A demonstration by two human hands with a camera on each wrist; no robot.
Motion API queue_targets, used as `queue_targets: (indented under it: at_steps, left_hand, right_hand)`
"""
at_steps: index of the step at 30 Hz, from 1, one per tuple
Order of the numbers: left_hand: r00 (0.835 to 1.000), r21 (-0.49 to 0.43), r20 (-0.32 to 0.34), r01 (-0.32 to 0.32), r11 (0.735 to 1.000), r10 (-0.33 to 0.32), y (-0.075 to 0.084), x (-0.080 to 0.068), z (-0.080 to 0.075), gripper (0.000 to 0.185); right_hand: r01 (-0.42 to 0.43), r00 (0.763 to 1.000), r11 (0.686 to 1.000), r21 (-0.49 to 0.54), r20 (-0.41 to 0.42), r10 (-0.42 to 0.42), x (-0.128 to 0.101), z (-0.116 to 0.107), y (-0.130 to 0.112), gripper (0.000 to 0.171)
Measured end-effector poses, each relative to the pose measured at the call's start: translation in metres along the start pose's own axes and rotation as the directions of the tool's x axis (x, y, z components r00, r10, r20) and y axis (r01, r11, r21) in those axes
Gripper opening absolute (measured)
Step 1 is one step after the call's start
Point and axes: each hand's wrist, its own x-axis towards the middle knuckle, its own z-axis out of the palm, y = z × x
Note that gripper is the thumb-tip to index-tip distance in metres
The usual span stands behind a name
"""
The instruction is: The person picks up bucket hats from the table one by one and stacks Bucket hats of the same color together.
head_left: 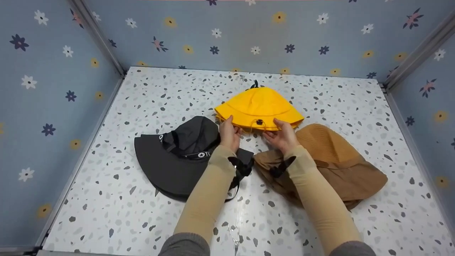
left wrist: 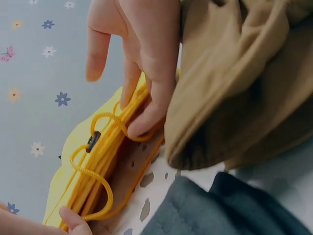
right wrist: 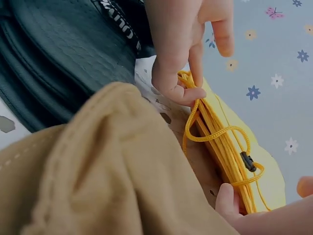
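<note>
The yellow hat (head_left: 258, 106) is seen flattened on the speckled table (head_left: 142, 99), at about 12 o'clock from the two hands and toward the back wall. Its near brim is held at both ends: the left hand (head_left: 230, 134) grips the brim's left part, thumb on top and fingers curled beneath, and the right hand (head_left: 282, 135) pinches the brim's right part in the same way. In the left wrist view, the folded yellow brim (left wrist: 105, 161) is shown clamped between fingers (left wrist: 146, 117), with a yellow cord (left wrist: 93, 176) looped below it through a small black toggle (left wrist: 93, 141). The same cord (right wrist: 215, 134) and toggle (right wrist: 248, 161) are shown in the right wrist view, just beside the pinching fingers (right wrist: 183, 90). A black hat (head_left: 177, 156) with white lettering on its band is laid at 9 o'clock from the hands, partly under the left forearm. A brown hat (head_left: 337, 160) is laid at 3 o'clock, partly under the right forearm, with its edge close to the yellow brim. Beige sleeves (head_left: 209, 192) are worn on both arms. The table is enclosed by blue walls (head_left: 53, 89) printed with flowers.
</note>
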Motion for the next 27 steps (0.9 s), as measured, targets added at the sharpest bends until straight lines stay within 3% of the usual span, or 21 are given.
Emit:
queue_targets:
  at_steps: [5,11,17,19,22,27]
  left_hand:
    - [1.0,0.023,-0.004,-0.019,1.0,0.019,-0.003,-0.003,0.0,0.04]
    - [1.0,0.035,0.008,0.005,0.999,-0.005,-0.003,-0.005,-0.004,0.054]
    - [0.999,0.139,0.034,-0.011,0.99,0.006,-0.001,-0.009,-0.005,0.06]
    - [0.998,0.218,0.048,-0.041,0.975,0.032,0.0,-0.012,-0.005,0.061]
    - [0.996,0.355,0.055,-0.09,0.93,0.076,0.004,-0.018,-0.003,0.064]
    - [0.993,0.487,0.062,-0.122,0.865,0.105,0.013,-0.021,0.002,0.069]
  right_hand:
    - [-0.012,1.0,0.999,-0.03,-0.027,0.011,-0.002,0.003,0.001,0.055]
    - [-0.024,0.998,0.998,-0.059,-0.057,0.021,-0.001,0.003,0.003,0.062]
    - [0.035,0.998,0.968,-0.25,-0.04,-0.046,-0.013,0.007,0.003,0.071]
    - [0.059,0.997,0.94,-0.336,-0.017,-0.069,-0.019,0.009,0.003,0.076]
    - [0.1,0.994,0.896,-0.433,0.006,-0.108,-0.027,0.01,0.0,0.08]
    - [0.156,0.985,0.825,-0.544,0.023,-0.171,-0.036,0.011,-0.005,0.079]
